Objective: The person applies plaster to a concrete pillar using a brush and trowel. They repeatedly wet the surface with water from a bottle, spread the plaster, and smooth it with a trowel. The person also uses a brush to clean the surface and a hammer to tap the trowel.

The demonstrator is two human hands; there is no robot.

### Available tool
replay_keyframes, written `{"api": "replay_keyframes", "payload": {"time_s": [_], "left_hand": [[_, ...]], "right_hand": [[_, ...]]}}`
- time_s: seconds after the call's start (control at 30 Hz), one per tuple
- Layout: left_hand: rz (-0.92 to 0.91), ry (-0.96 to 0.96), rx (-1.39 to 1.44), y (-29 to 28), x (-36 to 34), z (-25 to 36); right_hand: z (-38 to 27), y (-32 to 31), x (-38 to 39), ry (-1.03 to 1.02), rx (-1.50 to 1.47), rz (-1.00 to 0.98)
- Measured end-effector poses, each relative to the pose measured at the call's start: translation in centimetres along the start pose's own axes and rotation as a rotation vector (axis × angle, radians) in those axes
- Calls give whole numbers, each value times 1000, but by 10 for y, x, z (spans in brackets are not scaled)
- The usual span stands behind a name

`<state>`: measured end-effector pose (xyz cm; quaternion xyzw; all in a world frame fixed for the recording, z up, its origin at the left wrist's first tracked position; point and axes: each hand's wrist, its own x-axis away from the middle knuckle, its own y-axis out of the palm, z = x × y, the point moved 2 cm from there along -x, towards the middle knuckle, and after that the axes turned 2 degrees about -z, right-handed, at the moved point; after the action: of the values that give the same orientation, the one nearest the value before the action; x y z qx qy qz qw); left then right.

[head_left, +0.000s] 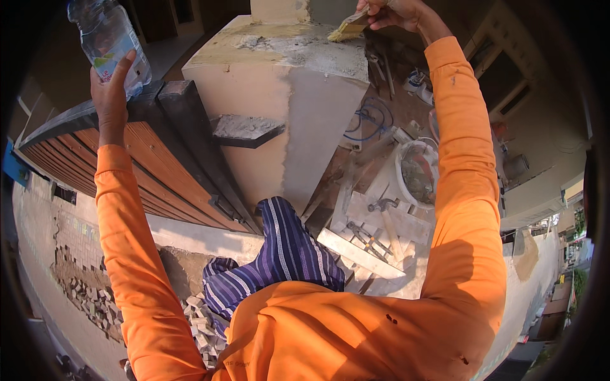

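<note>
My left hand [113, 95] is closed round a clear plastic bottle [108, 41] with a coloured label, raised above the dark-framed gate. In my right hand [397, 14] is a paintbrush [349, 28] with pale yellow bristles. Its bristles are at the far right part of the top of a masonry pillar [254, 89], close to or on the surface. That top is rough, partly yellowish and partly grey. The pillar's front is beige on the left and grey plaster on the right, with a small dark-edged ledge [248, 130] sticking out.
A gate with wooden slats [155, 165] stands left of the pillar. On the right, planks [362, 254] carry a hammer [387, 222] and pliers [368, 241], beside a white bucket [413, 171]. A blue hose [375, 120] lies behind. Loose paving blocks [92, 305] lie lower left.
</note>
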<state>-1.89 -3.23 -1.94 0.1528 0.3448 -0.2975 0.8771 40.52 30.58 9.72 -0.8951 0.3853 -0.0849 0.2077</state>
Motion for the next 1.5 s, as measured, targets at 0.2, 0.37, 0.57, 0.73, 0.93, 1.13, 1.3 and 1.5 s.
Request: {"api": "replay_keyframes", "payload": {"time_s": [0.2,0.37,0.57,0.73,0.93,1.13,1.3,1.5], "left_hand": [[21,29,-6,2,3,2],[19,-5,-12,9,4,12],[-10,11,17,8,5,13],[22,11,4,3,6,9],[19,2,-9,9,4,14],[-9,2,31,10,4,16],[19,0,5,5,5,10],[25,37,-45,-1,-5,-4]], "right_hand": [[-23,-28,37,-120,16,-70],[-22,34,5,-261,-90,-72],[-28,57,5,-143,81,-202],[-53,21,38,-100,114,-420],[-66,99,17,-349,-87,-388],[-48,133,-4,-351,-1,-394],[-30,70,20,-151,30,-427],[-24,28,66,-148,69,-397]]}}
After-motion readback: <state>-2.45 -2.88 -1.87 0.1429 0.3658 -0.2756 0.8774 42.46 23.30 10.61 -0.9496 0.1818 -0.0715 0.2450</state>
